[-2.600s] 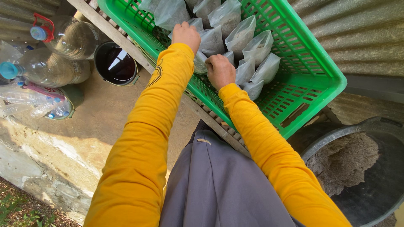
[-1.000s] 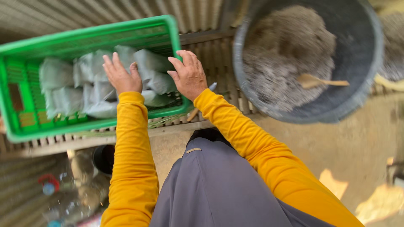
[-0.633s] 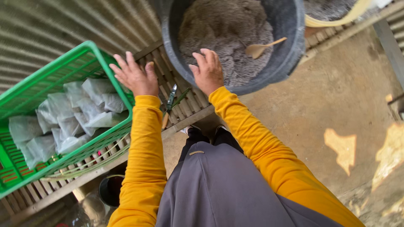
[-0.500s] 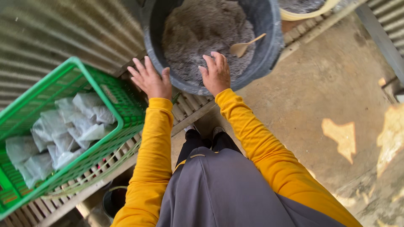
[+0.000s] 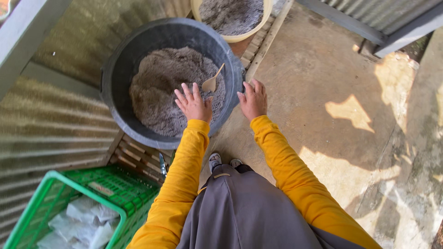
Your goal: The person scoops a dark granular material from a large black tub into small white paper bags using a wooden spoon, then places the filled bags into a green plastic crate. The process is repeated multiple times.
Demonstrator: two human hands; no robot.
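The left hand (image 5: 194, 103) hovers, fingers spread and empty, over the grey soil in the black tub (image 5: 115, 83), just beside the wooden spoon (image 5: 212, 82). The right hand (image 5: 253, 99), also open, hangs at the tub's rim.

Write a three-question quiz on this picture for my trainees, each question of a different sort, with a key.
1. True or false: the left hand grips the spoon.
2. Which is nearest the right hand? A green crate B black tub C cream bowl
3. What lies in the crate?

Key: 1 false, it is open, just short of the spoon. 2 B. 3 Filled pale bags.
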